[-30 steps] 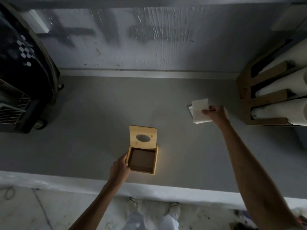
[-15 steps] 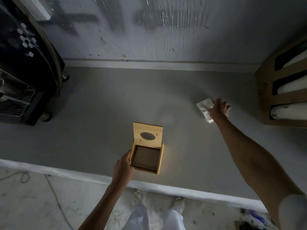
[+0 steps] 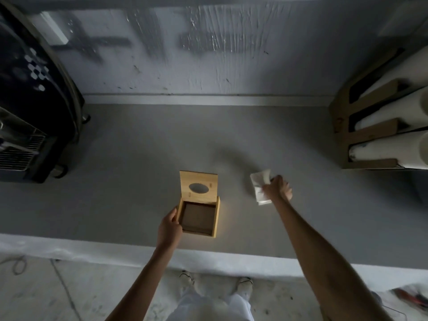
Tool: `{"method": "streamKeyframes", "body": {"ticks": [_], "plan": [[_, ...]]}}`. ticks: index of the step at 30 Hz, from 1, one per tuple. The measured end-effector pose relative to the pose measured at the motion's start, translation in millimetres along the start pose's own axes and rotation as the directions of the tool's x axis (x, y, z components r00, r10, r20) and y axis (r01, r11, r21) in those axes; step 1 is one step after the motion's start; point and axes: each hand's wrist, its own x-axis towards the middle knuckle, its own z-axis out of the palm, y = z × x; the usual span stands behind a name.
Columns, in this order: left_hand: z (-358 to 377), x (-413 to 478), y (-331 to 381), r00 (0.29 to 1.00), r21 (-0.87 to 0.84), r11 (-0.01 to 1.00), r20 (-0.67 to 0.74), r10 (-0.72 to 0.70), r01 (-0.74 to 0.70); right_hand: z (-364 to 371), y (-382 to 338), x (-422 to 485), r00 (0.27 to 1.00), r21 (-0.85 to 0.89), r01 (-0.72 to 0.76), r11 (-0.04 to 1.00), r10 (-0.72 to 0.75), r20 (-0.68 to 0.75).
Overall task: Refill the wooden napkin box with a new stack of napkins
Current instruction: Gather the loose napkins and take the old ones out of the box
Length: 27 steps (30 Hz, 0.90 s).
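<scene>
View from the head camera, looking down on a grey counter (image 3: 139,177). We found the task near its midpoint. The wooden box (image 3: 199,213) stood near the front edge of the counter with its hinged lid (image 3: 198,186) already swung up and leaning back, the oval slot in the lid facing us. The inside of the box showed only a dark, flat floor; we saw no napkins in it. The napkins (image 3: 259,189) had been picked up but not yet put in: they were in the air to the right of the box, apart from it and close above the counter.

Our left hand (image 3: 169,228) was curled around the near left corner of the box, thumb on the rim, steadying it. Our right hand (image 3: 276,188) was closed in a fist on the right edge of the napkins. What was left, as we judged it, was to carry the stack over the opening, lower it flat inside and close the lid.

The napkins appeared as a small white folded bundle, soft and somewhat crumpled where the fingers gripped it, its free corner bending upward. Motion blur hid the number of sheets. The box was pale, smooth wood, square, with thin walls.
</scene>
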Motion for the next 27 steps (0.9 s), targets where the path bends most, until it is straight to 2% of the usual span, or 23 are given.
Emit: {"method": "streamKeyframes", "body": {"ticks": [3, 4, 6, 8, 9, 10, 11, 12, 13, 14, 15, 17, 18, 19, 21, 24, 27], "plan": [[17.6, -8.7, 5.8, 0.991, -0.115, 0.991, -0.117, 0.061, -0.075, 12.4, 20.6, -52.8, 0.996, 0.07, -0.089, 0.994, 0.09, -0.008], [25.5, -13.5, 6.2, 0.979, -0.093, 0.988, -0.171, 0.108, -0.125, 13.9, 26.3, -71.4, 0.992, 0.066, -0.121, 0.99, 0.122, -0.012], [41.3, -32.5, 7.3, 0.933, 0.081, 0.968, -0.26, 0.25, -0.237, 20.5, 41.3, -108.0, 0.979, 0.118, -0.203, 0.972, 0.2, 0.037], [59.3, -59.8, 12.0, 0.822, 0.209, 0.847, -0.216, 0.528, -0.489, 31.0, 59.1, -138.6, 0.95, 0.284, -0.306, 0.909, 0.274, 0.146], [68.3, -76.5, 18.0, 0.741, 0.222, 0.749, -0.135, 0.658, -0.624, 33.7, 67.6, -150.5, 0.933, 0.413, -0.357, 0.838, 0.297, 0.203], [78.8, -87.4, 19.3, 0.672, 0.207, 0.664, -0.042, 0.74, -0.718, 36.3, 76.6, -159.5, 0.913, 0.557, -0.408, 0.723, 0.31, 0.265], [88.4, -94.3, 21.3, 0.634, 0.178, 0.619, 0.039, 0.772, -0.765, 37.1, 82.0, -167.2, 0.884, 0.692, -0.468, 0.55, 0.302, 0.357], [96.9, -97.7, 23.3, 0.649, 0.123, 0.638, 0.08, 0.757, -0.76, 35.2, 84.7, -176.1, 0.859, 0.79, -0.511, 0.338, 0.242, 0.452], [105.7, -100.1, 28.9, 0.71, 0.043, 0.711, 0.109, 0.696, -0.702, 29.1, 85.3, -182.5, 0.858, 0.847, -0.512, 0.144, 0.139, 0.495], [110.3, -99.7, 35.2, 0.791, -0.057, 0.802, 0.135, 0.597, -0.595, 24.7, 82.6, -185.8, 0.867, 0.867, -0.498, 0.004, 0.015, 0.498], [112.1, -99.7, 45.2, 0.842, -0.205, 0.861, 0.2, 0.502, -0.465, 16.9, 78.6, -186.6, 0.88, 0.877, -0.473, -0.085, -0.094, 0.466], [112.4, -92.4, 64.6, 0.842, -0.466, 0.84, 0.302, 0.447, -0.279, -2.4, 69.1, -187.6, 0.898, 0.901, -0.4, -0.166, -0.265, 0.35], [109.1, -86.4, 73.2, 0.826, -0.499, 0.827, 0.329, 0.457, -0.259, -10.3, 65.0, -186.5, 0.899, 0.91, -0.373, -0.18, -0.311, 0.307], [105.3, -80.2, 80.3, 0.808, -0.445, 0.826, 0.307, 0.503, -0.345, -17.9, 61.8, -184.6, 0.904, 0.924, -0.341, -0.17, -0.33, 0.273], [99.1, -72.6, 89.5, 0.757, -0.344, 0.792, 0.264, 0.598, -0.505, -27.6, 63.5, -179.8, 0.942, 0.98, -0.193, -0.046, -0.286, 0.173], [99.7, -67.3, 87.7, 0.691, -0.217, 0.734, 0.249, 0.679, -0.643, -35.4, 78.3, -171.8, 0.984, 0.952, 0.094, 0.292, -0.17, -0.045], [110.2, -59.4, 73.1, 0.65, -0.121, 0.702, 0.295, 0.701, -0.702, -38.9, 91.5, -159.7, 0.973, 0.797, 0.191, 0.574, -0.217, -0.077]]}}
